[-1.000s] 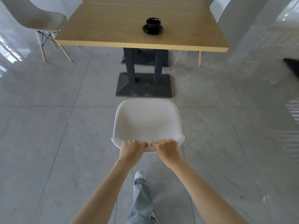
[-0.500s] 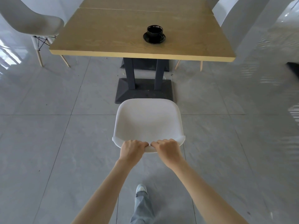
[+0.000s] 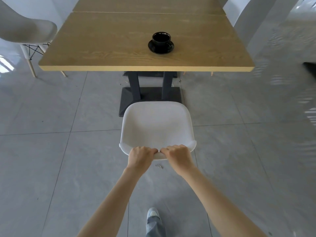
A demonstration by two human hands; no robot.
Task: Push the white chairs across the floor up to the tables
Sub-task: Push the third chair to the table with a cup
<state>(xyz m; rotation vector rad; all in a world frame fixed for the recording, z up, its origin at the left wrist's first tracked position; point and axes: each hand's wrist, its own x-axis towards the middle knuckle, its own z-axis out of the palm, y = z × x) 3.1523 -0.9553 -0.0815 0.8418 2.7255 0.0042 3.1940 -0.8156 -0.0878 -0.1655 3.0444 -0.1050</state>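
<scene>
A white chair (image 3: 156, 127) stands on the grey tile floor straight in front of me, its seat facing a wooden table (image 3: 119, 53). My left hand (image 3: 139, 157) and my right hand (image 3: 178, 156) sit side by side, both closed over the top edge of the chair's backrest. The front of the seat overlaps the table's dark metal base (image 3: 150, 98) and lies a little short of the tabletop's near edge. The chair's legs are hidden under the seat.
A black cup on a saucer (image 3: 161, 42) sits on the table. Another white chair (image 3: 25, 33) with wooden legs stands at the table's left side, and a white one (image 3: 239, 16) at the far right. My shoe (image 3: 153, 213) shows below.
The chair has slid forward with both hands on its backrest, and the table has come nearer and larger in view. My foot has stepped forward behind it.
</scene>
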